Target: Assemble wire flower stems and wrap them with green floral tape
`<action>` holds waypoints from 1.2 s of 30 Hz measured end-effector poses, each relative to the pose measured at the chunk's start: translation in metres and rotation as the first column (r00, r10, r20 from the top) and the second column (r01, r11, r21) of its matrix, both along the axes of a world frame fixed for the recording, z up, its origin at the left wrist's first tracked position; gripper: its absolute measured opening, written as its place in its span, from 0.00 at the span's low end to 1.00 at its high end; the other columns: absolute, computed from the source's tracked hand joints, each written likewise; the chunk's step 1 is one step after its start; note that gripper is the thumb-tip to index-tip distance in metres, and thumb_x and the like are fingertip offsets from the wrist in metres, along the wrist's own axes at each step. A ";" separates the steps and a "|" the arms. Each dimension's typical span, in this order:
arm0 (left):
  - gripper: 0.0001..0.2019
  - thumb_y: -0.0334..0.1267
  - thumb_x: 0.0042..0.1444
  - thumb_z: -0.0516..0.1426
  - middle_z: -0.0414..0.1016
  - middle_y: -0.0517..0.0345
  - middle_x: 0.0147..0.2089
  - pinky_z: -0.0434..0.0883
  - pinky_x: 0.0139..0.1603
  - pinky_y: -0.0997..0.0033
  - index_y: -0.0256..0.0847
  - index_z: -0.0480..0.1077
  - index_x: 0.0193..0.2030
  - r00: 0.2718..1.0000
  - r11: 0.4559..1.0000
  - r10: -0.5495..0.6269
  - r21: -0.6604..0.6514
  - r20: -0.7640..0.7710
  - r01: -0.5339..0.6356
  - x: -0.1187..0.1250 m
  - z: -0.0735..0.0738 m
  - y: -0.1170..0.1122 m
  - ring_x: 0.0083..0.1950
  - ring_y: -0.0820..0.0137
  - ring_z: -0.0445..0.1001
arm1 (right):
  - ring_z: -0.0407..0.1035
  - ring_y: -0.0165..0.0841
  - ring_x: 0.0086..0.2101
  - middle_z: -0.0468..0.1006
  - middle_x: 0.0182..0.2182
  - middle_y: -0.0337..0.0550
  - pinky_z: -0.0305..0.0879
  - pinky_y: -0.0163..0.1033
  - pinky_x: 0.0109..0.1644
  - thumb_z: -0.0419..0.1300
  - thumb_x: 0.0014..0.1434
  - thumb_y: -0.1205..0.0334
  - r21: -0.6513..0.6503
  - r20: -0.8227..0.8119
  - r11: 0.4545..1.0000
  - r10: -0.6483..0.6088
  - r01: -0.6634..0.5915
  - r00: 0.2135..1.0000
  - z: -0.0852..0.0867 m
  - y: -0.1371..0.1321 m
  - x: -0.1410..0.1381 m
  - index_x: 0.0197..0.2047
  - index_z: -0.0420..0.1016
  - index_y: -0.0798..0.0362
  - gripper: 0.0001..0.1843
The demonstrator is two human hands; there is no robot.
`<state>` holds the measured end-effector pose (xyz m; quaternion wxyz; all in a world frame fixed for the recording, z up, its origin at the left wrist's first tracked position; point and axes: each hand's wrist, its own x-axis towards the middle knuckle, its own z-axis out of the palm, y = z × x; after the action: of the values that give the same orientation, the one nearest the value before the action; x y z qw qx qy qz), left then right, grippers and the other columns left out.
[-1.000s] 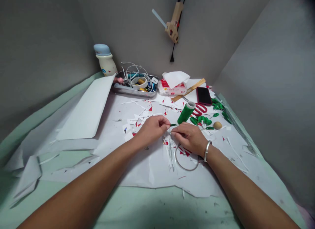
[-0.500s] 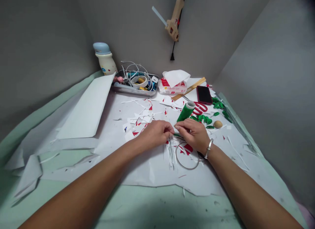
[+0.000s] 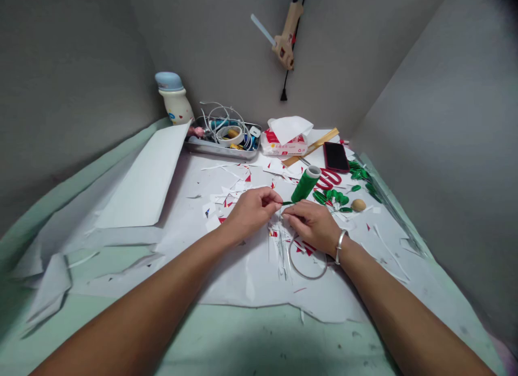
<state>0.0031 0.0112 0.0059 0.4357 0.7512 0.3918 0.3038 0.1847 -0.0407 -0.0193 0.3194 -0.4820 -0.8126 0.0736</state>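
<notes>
My left hand (image 3: 251, 211) and my right hand (image 3: 313, 225) meet over the white paper (image 3: 243, 268) at the middle of the table. Both pinch the same thin green strip (image 3: 286, 203), which runs toward a green tape roll (image 3: 306, 184) lying just behind my right hand. A silver bangle sits on my right wrist. A thin wire ring (image 3: 307, 260) and several thin wires (image 3: 281, 249) lie under my right hand. Green leaf pieces (image 3: 334, 197) lie to the right of the roll.
A metal tray (image 3: 218, 147) of cables and tape stands at the back, with a cream bottle (image 3: 174, 101) to its left and a tissue pack (image 3: 285, 138) to its right. Nearby lie a ruler (image 3: 311, 147), a phone (image 3: 334, 156) and red scissors (image 3: 329, 177). A glue gun (image 3: 285, 39) hangs on the wall.
My hands dipped toward the table with the strip, then rose a little again. The green roll stays in place.
</notes>
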 end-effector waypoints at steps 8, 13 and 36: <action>0.07 0.31 0.51 0.52 0.76 0.58 0.32 0.64 0.35 0.70 0.40 0.72 0.32 0.980 0.985 0.045 0.173 -0.194 -0.011 0.000 0.001 -0.005 0.33 0.70 0.70 | 0.64 0.33 0.30 0.74 0.26 0.42 0.60 0.38 0.36 0.56 0.60 0.65 0.202 0.078 0.979 -0.014 -0.002 0.997 0.009 -0.007 -0.002 0.36 0.76 0.53 0.07; 0.10 0.29 0.49 0.52 0.77 0.57 0.35 0.64 0.36 0.70 0.40 0.74 0.34 0.966 0.987 -0.052 0.137 -0.252 0.089 0.000 0.001 -0.007 0.34 0.69 0.71 | 0.62 0.33 0.30 0.72 0.25 0.42 0.60 0.39 0.37 0.55 0.62 0.63 0.187 0.019 0.980 -0.078 0.073 0.997 0.010 -0.004 0.001 0.36 0.76 0.53 0.09; 0.07 0.36 0.52 0.55 0.73 0.58 0.30 0.65 0.32 0.73 0.38 0.72 0.36 0.983 0.978 -0.180 -0.107 -0.018 0.177 0.000 -0.002 -0.003 0.29 0.74 0.68 | 0.70 0.32 0.33 0.78 0.32 0.41 0.64 0.37 0.38 0.56 0.61 0.62 -0.097 -0.241 0.992 -0.105 0.083 0.965 -0.001 0.007 0.008 0.36 0.78 0.50 0.08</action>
<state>0.0029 0.0081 0.0039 0.4948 0.7636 0.3442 0.2317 0.1931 -0.0338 -0.0198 0.3995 -0.5205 -0.7391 0.1521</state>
